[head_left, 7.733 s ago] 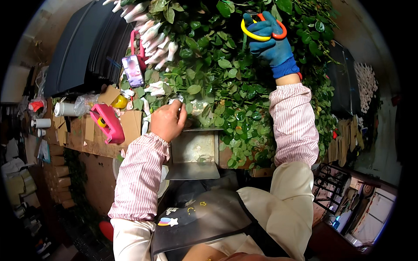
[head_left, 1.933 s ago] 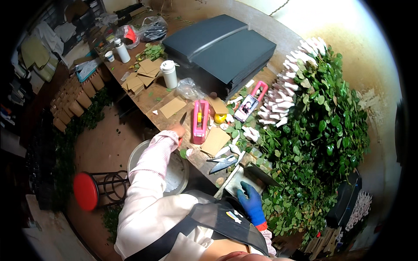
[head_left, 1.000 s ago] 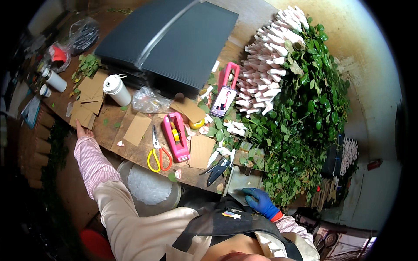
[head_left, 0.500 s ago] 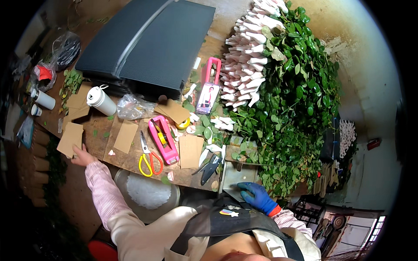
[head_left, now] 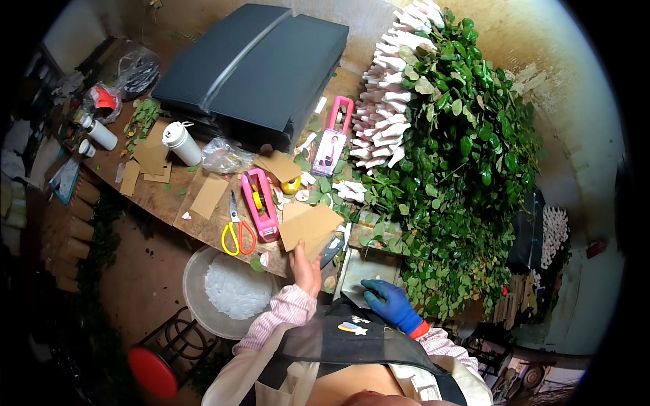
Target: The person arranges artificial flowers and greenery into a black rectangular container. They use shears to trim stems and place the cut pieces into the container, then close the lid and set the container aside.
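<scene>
My bare left hand grips a piece of brown cardboard by its near edge, above the front of the wooden table. Beneath it lies another cardboard piece, partly covered. A dark stapler pokes out from under the cardboard's right side. Wearing a blue glove, my right hand rests with fingers apart beside a metal tray and holds nothing. Left of the cardboard stand a pink tape dispenser and scissors with one yellow and one red handle.
Wrapped flower bundles with dense green leaves fill the right. A large dark box stands at the back, near a white bottle and a phone. Below the table edge sit a tub and a red stool.
My left hand has carried the cardboard from the table's left side rightward to the spot near the stapler. My gloved right hand stays nearly in place. The head view has shifted slightly.
</scene>
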